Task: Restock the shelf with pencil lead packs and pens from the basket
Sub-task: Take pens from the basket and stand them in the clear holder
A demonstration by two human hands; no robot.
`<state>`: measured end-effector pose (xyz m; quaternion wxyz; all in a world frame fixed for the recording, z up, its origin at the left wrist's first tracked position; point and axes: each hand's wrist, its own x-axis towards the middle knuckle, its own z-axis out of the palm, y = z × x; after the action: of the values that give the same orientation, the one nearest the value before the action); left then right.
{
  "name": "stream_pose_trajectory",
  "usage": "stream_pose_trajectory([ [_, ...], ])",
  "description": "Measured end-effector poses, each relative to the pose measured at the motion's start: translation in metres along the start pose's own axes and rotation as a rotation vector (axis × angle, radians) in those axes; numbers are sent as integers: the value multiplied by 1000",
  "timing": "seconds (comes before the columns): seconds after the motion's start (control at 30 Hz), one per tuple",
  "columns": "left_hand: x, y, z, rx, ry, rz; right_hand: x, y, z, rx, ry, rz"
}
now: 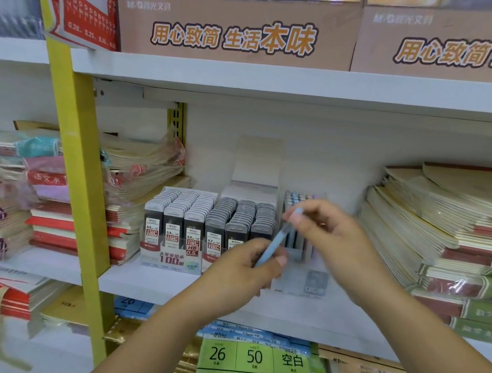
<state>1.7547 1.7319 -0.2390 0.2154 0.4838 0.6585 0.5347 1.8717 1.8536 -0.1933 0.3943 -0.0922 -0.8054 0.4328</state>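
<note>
A light blue pen slants in front of the middle shelf. My left hand grips its lower end. My right hand pinches its upper end near the tip. Just behind stands a clear pen display box with several pastel pens upright in it. To its left, two display boxes of pencil lead packs are filled in neat rows. The basket is out of view.
Stacks of notebooks fill the shelf's right side, with more wrapped stacks at the left. A yellow upright post divides the shelving. Cardboard boxes sit on the shelf above; label packs lie below.
</note>
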Motion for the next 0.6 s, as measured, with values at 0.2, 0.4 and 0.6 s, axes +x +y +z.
stream_pose_trajectory([
  [0.2, 12, -9, -12, 815, 542, 471, 10, -8, -31, 20, 301, -184],
  [0.4, 33, -18, -7, 1137, 359, 361, 12, 11, -19, -500, 60, -164],
  [0.6, 33, -21, -7, 1143, 467, 429, 16, 22, -19, -491, 8, -98],
])
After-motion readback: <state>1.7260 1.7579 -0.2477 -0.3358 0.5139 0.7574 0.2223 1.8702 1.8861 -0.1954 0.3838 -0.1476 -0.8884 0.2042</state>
